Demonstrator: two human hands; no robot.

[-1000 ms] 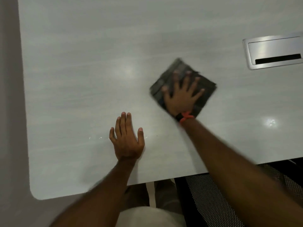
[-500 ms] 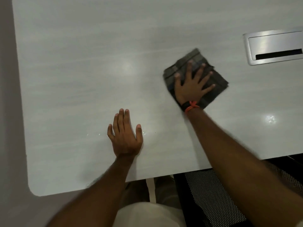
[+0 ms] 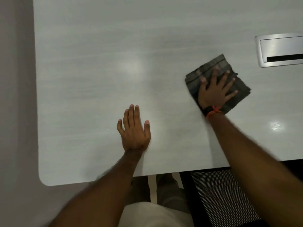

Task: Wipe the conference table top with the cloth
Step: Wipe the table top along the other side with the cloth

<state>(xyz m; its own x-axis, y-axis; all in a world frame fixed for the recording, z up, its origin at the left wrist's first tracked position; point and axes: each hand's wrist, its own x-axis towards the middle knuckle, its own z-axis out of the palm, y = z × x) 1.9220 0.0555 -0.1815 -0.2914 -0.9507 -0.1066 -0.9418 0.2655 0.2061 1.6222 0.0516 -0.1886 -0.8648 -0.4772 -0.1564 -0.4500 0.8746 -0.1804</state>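
A pale grey conference table top (image 3: 91,66) fills most of the head view. A dark folded checked cloth (image 3: 211,68) lies flat on it at the right. My right hand (image 3: 214,90) presses down on the cloth with spread, straight fingers; a black and orange band circles its wrist. My left hand (image 3: 134,130) rests flat on the bare table near the front edge, fingers straight and together, touching nothing else.
A metal cable box (image 3: 282,51) with a dark slot is set into the table at the far right, just beyond the cloth. The table's rounded front-left corner (image 3: 44,181) meets the floor view. A black mesh chair (image 3: 219,194) stands under the front edge.
My right hand has slid the cloth to the right and slightly away, towards the cable box. My left hand has stayed flat in the same spot.
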